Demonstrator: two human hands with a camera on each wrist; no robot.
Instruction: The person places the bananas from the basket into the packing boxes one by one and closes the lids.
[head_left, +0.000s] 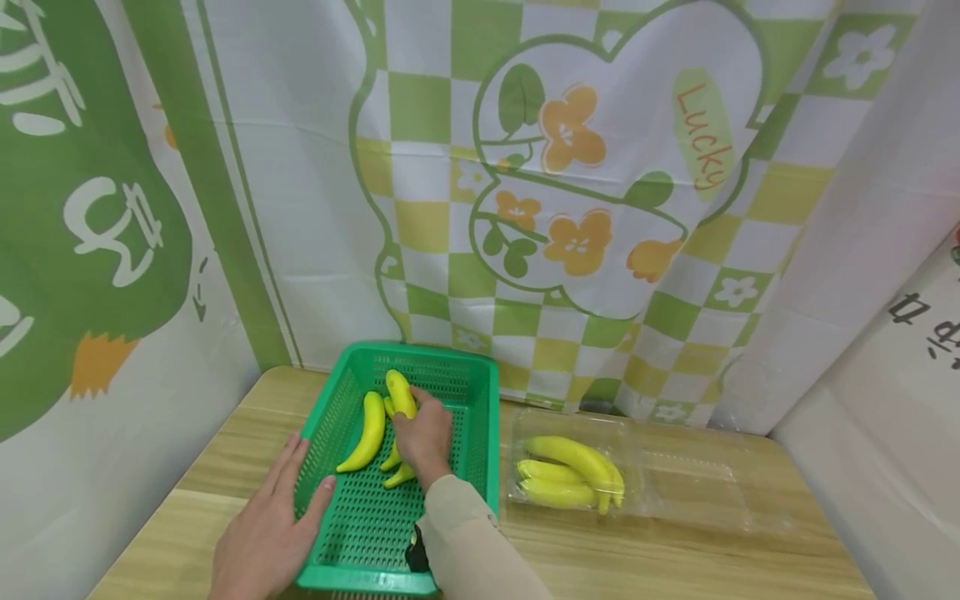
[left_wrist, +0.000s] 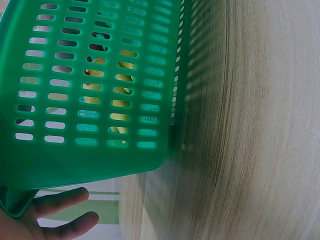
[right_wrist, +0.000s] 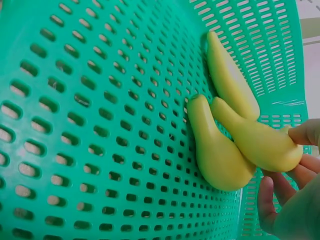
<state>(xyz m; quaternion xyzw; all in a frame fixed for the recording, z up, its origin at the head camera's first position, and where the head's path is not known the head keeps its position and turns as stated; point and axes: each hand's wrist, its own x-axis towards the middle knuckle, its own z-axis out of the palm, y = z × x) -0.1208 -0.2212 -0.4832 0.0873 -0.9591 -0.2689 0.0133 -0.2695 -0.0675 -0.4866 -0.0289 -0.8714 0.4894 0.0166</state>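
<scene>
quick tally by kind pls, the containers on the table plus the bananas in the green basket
Bananas in the basket: 3, one of them held by the right hand
Green baskets: 1
Clear plastic boxes: 1
Total: 5

The basket (head_left: 360,529) is solid green, patterned with rows of slots. Inside it, the bananas (head_left: 369,433) are bright yellow. The bananas at right (head_left: 573,454) seem a similar yellow, though the clear plastic makes their shade uncertain. The surface (head_left: 615,562) has pale brown wood grain. Far cloth (head_left: 420,108): green, yellow and white checks, orange flowers. The sleeve (head_left: 472,542) is beige.
</scene>
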